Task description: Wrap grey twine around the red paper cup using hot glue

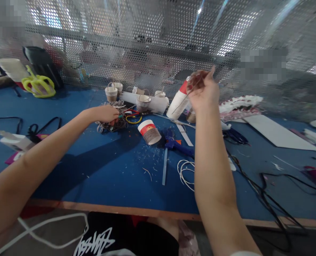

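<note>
My left hand reaches across the blue table and rests, fingers curled, on a tangle of grey-brown twine beside small scissors with red and yellow handles. My right hand is raised above the table, fingers pinched on a thin brown strand of twine that trails down. A paper cup wrapped in twine lies on its side between my arms. A blue glue gun and a clear glue stick lie near my right forearm.
Several small twine-wrapped cups and a white tube stand at the back. White cord loops, black cables, white sheets and yellow scissors surround. Perforated metal mesh walls the far side.
</note>
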Demonstrator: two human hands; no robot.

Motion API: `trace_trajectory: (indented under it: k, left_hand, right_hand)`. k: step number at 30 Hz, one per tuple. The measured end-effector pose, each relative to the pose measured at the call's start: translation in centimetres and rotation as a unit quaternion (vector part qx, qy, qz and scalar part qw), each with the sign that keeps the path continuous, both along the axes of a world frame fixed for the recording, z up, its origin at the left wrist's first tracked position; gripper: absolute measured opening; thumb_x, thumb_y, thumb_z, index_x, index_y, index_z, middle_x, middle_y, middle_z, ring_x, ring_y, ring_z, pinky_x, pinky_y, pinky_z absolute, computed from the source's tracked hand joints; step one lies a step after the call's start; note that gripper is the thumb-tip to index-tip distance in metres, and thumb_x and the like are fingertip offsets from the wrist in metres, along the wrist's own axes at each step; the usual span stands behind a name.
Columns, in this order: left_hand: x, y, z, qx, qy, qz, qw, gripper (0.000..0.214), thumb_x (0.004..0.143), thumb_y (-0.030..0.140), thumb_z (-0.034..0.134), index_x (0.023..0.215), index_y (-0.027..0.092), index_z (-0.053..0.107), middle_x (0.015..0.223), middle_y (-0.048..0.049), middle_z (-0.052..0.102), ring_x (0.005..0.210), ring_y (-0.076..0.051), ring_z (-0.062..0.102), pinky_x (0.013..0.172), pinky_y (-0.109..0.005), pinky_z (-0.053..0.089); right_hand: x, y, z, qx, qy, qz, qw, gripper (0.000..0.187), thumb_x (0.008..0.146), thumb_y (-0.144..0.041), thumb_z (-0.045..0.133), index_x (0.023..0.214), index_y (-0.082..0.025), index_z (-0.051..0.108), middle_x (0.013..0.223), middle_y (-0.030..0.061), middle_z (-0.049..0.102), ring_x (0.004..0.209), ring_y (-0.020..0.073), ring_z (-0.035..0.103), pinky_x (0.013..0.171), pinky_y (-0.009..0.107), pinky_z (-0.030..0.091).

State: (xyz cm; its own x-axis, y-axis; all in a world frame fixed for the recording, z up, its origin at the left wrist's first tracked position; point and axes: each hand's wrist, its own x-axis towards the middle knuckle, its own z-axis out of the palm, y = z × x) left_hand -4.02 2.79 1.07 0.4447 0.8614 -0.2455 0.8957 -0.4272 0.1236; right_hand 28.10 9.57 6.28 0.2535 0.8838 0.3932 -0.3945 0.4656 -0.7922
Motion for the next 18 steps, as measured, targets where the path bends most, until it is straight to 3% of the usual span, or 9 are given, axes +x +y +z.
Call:
trace_trajectory:
  k: [3, 7, 11, 15, 18]
  left_hand:
    - [-0.2, -0.1, 0.2, -0.009, 0.007, 0.02, 1.0, 0.034, 0.093, 0.02, 0.038, 0.078, 0.015, 0.068, 0.085, -0.0073, 0.078, 0.076, -0.015, 0.067, 0.069, -0.021, 0.045]
    - [-0.3, -0.4, 0.5, -0.026, 0.018, 0.044, 0.999, 0.031, 0.087, 0.017, 0.04, 0.083, 0.014, 0.071, 0.083, -0.0073, 0.078, 0.075, -0.015, 0.068, 0.068, -0.021, 0.046]
    - [0.1, -0.7, 0.7, -0.001, -0.012, 0.072, 0.997, 0.032, 0.087, 0.019, 0.04, 0.081, 0.015, 0.072, 0.084, -0.0079, 0.079, 0.076, -0.017, 0.07, 0.066, -0.022, 0.046]
    - [1.1, -1.2, 1.1, 0.044, -0.094, 0.105, 0.989, 0.037, 0.09, 0.025, 0.037, 0.089, 0.016, 0.073, 0.088, -0.0063, 0.078, 0.08, -0.018, 0.071, 0.071, -0.022, 0.048]
    - [1.8, -1.7, 1.5, 0.054, -0.164, 0.156, 0.973, 0.034, 0.089, 0.023, 0.039, 0.088, 0.016, 0.072, 0.087, -0.0047, 0.078, 0.079, -0.016, 0.071, 0.071, -0.021, 0.049]
  right_hand:
    - [1.2, -0.7, 0.5, 0.01, 0.014, -0.064, 0.998, 0.029, 0.093, -0.043, 0.061, 0.071, -0.028, 0.053, 0.074, -0.0009, 0.064, 0.091, 0.0181, 0.068, 0.073, 0.031, 0.054]
    - [2.7, -1.7, 1.0, 0.018, 0.027, -0.124, 0.992, 0.03, 0.102, -0.035, 0.042, 0.073, -0.03, 0.047, 0.089, 0.0023, 0.069, 0.115, 0.0157, 0.061, 0.086, 0.03, 0.051]
    - [3.0, -1.5, 0.9, 0.016, -0.054, -0.141, 0.988, 0.031, 0.102, -0.032, 0.039, 0.071, -0.03, 0.041, 0.098, 0.0032, 0.073, 0.127, 0.0178, 0.056, 0.088, 0.033, 0.048]
    - [0.0, -0.4, 0.0, 0.058, -0.166, -0.125, 0.976, 0.035, 0.101, -0.037, 0.043, 0.068, -0.028, 0.039, 0.104, 0.0045, 0.073, 0.118, 0.0192, 0.06, 0.086, 0.034, 0.048]
    - [-4.0, -0.5, -1.3, 0.093, -0.286, -0.078, 0.95, 0.042, 0.1, -0.05, 0.044, 0.066, -0.027, 0.035, 0.089, 0.0062, 0.07, 0.106, 0.0195, 0.063, 0.087, 0.035, 0.047]
